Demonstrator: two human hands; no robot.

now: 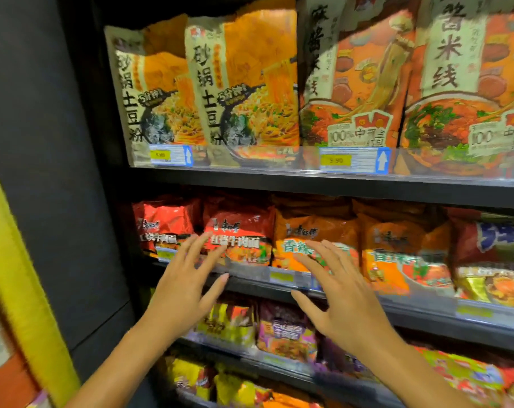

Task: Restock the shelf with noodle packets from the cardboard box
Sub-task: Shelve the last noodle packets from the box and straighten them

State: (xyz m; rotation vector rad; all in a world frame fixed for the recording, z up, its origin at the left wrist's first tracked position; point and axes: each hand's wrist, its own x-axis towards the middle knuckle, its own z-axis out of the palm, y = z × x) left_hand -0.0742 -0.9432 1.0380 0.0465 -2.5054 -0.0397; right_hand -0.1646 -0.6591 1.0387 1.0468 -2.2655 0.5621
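Observation:
A dark shelf (249, 273) carries rows of noodle packets. On the middle level stand red packets (241, 228) at the left and orange packets (314, 228) beside them. My left hand (182, 290) is held out with spread, straight fingers just in front of the red packets and holds nothing. My right hand (344, 295) is also spread flat in front of the orange packets, empty. Whether the fingertips touch the packets is unclear. The cardboard box is out of view.
Tall orange and beige packets (244, 89) fill the top level behind price tags (352, 160). Purple and yellow packets (285, 331) sit on the lower levels. A dark upright panel (61, 172) bounds the shelf on the left, with a yellow strip (20, 275) beyond it.

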